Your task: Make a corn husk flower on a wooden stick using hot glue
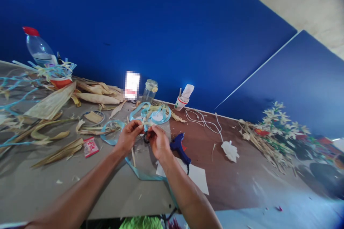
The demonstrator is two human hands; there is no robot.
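Observation:
My left hand (131,133) and my right hand (159,139) come together over the middle of the table, fingertips pinched. Between them is a small pale piece of dried husk (146,123), gripped from both sides; its exact shape is too small to tell. Light blue ribbon (162,115) lies in loops just behind the fingers and trails down past my forearms. A small black loop, perhaps a handle, shows beside my right fingers, partly hidden. Right of that hand rests a blue glue gun (180,147), above a white sheet of paper (200,179).
Dried husks (99,98) and a red packet (91,147) lie left. Against the blue partition stand a clear jar (149,91), a white cup (180,103) and a red-capped bottle (39,47). A white cable (206,123) and white flowers (276,121) lie right.

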